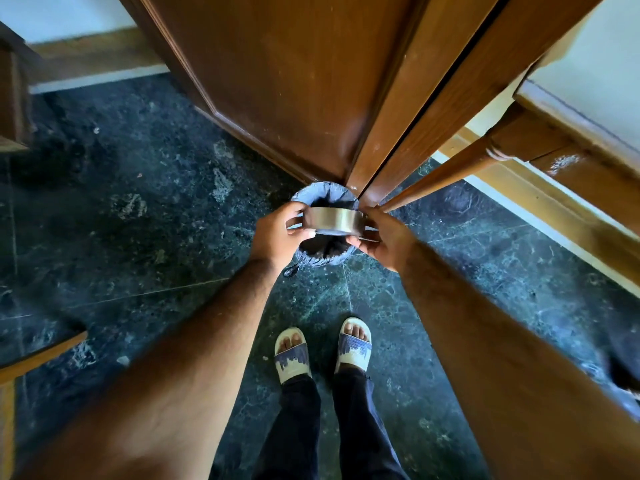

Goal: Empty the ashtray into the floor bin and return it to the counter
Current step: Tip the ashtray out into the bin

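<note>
Here both hands held the ashtray (334, 221) over the bin (325, 199); the left hand (277, 235) gripped its left rim, thumb under and fingers over the top; the right hand (381, 237) clasped its right side, fingers curled beneath. The ashtray, round and metal, was tilted so its side wall faced the camera; its inside could not be seen. The bin, lined with a grey bag, stood on the dark stone floor (138, 209) against a wooden door (294, 81), beside a table leg (446, 174); two sandalled feet stood near it.
</note>
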The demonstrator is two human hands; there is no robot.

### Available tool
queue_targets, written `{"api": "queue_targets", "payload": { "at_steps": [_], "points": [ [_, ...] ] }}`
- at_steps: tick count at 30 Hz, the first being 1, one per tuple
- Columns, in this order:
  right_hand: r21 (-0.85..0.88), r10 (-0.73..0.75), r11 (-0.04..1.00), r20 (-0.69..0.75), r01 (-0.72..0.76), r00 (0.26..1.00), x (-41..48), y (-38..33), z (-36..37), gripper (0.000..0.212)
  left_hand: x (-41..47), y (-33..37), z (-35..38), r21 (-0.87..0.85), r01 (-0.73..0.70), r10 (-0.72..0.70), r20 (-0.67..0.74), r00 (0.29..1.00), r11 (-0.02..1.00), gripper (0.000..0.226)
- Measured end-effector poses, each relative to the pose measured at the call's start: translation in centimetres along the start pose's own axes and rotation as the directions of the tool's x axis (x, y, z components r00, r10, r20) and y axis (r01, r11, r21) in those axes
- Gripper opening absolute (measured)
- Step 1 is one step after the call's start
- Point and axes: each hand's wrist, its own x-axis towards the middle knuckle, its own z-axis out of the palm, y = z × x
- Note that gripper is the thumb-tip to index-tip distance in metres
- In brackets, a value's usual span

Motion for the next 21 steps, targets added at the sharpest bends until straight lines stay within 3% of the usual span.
{"api": "queue_targets", "payload": {
  "at_steps": [2, 5, 9, 14, 21],
  "points": [
    [-0.025, 0.008, 1.000, 0.000, -0.008, 1.000, -0.7, -0.2, 0.3, 0.009, -0.7, 0.2, -0.4, -0.014, -0.030, 0.029, -0.034, 0.999, 0.999, 0.049],
    [-0.050, 0.000, 0.999, -0.026, -0.002, 1.000, -2.1, -0.4, 0.8, 0.004, -1.5, 0.8, -1.1, -0.041, -0.026, 0.024, -0.061, 0.998, 0.999, 0.052],
    [-0.012, -0.080, 0.997, -0.034, 0.080, 0.996, -4.4, -1.1, 1.5, 0.022, -2.4, 3.2, -2.3, -0.212, 0.094, -0.108, -0.053, 0.993, 0.973, 0.053],
    [-0.001, -0.242, 0.970, -0.002, 0.242, 0.970, -8.5, -3.2, 2.4, 0.032, -3.7, 8.0, -4.4, -0.489, 0.287, -0.350, -0.041, 0.936, 0.824, 0.023],
    [-0.024, -0.334, 0.942, -0.003, 0.333, 0.943, -13.9, -4.9, 2.8, 0.030, -6.5, 13.0, -6.9, -0.382, 0.245, -0.298, -0.088, 0.950, 0.891, 0.028]
  ]
}}
